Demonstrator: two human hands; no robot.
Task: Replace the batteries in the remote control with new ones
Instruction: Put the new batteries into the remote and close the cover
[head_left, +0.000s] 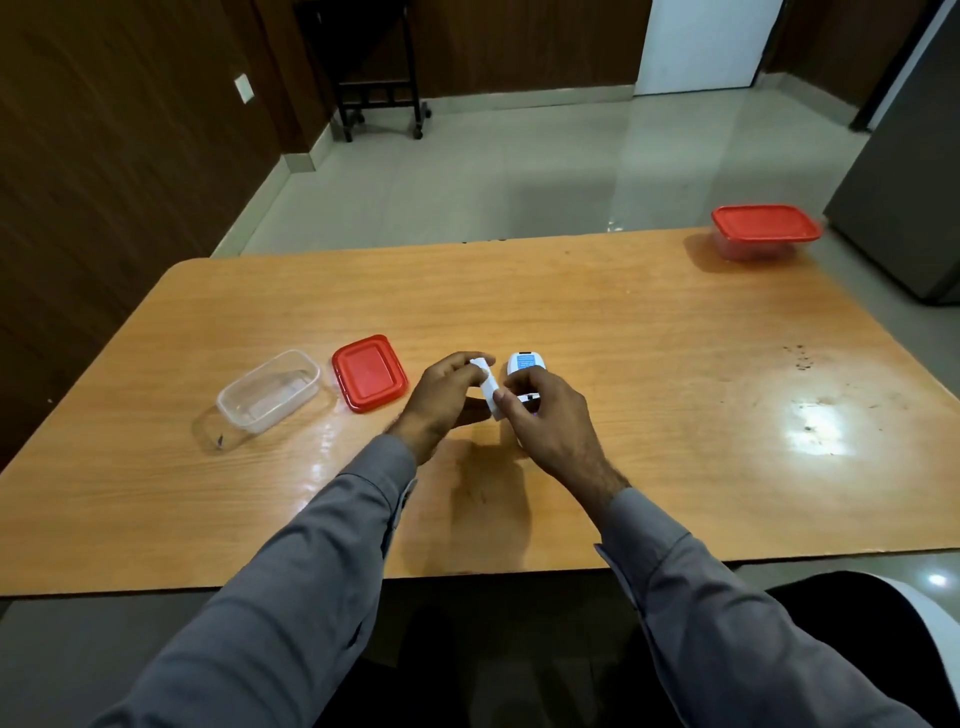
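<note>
A white remote control with a small blue-lit screen sits at the middle of the wooden table, its near half covered by my right hand, which grips it. My left hand pinches a flat white piece, apparently the battery cover, held on edge just left of the remote. My right thumb and forefinger touch that piece too. No batteries show; the remote's underside and battery bay are hidden by my fingers.
An open clear plastic container stands left of my hands, its red lid lying flat beside it. A second container with its red lid on sits at the table's far right corner. A grey cabinet stands beyond.
</note>
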